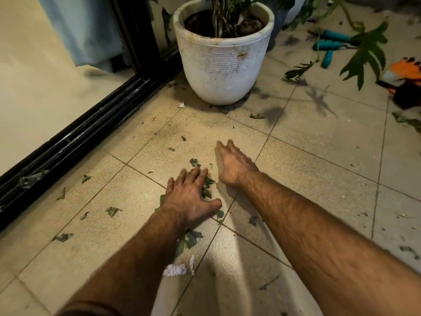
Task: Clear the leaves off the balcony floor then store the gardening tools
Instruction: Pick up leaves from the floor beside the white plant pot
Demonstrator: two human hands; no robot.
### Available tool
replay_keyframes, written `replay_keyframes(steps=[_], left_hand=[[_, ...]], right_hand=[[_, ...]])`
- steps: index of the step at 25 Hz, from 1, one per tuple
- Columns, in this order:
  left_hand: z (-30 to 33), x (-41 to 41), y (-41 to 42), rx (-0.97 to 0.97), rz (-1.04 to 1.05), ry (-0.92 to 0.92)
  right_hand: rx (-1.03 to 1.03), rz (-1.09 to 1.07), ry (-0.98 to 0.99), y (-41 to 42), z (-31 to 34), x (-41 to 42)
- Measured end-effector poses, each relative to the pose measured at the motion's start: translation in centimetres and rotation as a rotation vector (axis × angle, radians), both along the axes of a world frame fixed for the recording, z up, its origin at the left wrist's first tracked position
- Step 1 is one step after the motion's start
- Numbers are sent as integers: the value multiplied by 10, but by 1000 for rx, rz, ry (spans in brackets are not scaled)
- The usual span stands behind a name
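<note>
Centrally, your left hand (190, 197) lay flat, fingers spread, pressing a small heap of leaves (206, 187) on the tiled floor (319, 156). Your right hand (232, 164) stood edge-on just right of it, fingers straight. At upper right lay teal-handled tools (328, 45); the white pot (222, 55) stood upper centre.
</note>
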State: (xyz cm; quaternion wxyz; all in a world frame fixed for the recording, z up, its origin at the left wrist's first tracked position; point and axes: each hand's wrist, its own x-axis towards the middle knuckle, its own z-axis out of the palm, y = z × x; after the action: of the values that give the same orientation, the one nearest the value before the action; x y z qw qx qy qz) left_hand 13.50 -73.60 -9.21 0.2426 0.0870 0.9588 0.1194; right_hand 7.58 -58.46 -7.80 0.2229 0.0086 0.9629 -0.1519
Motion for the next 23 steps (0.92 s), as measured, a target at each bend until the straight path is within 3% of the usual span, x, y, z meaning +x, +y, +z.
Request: replay_keyframes(steps=[3,7,10,12,14,17,19,23], left_hand=[[-1,11,5,45,-49,26],[2,59,-4,168,-215,168],[2,64,-35,161,29,307],[1,63,-60,75,305,370],[-1,68,-84,-6,583,317],[-1,82,-98,25,774,144],[-3,94,-82,57,703,97],[-8,118,-8,260,355,57]], right_hand=[[63,121,23,6,-3,19],[-119,119,192,15,-3,90],[-136,67,306,47,-9,128],[-23,-146,413,90,-17,151],[148,-453,492,140,-22,176],[265,-927,274,200,-25,208],[169,-1080,64,211,-24,220],[-4,-793,149,154,-18,222]])
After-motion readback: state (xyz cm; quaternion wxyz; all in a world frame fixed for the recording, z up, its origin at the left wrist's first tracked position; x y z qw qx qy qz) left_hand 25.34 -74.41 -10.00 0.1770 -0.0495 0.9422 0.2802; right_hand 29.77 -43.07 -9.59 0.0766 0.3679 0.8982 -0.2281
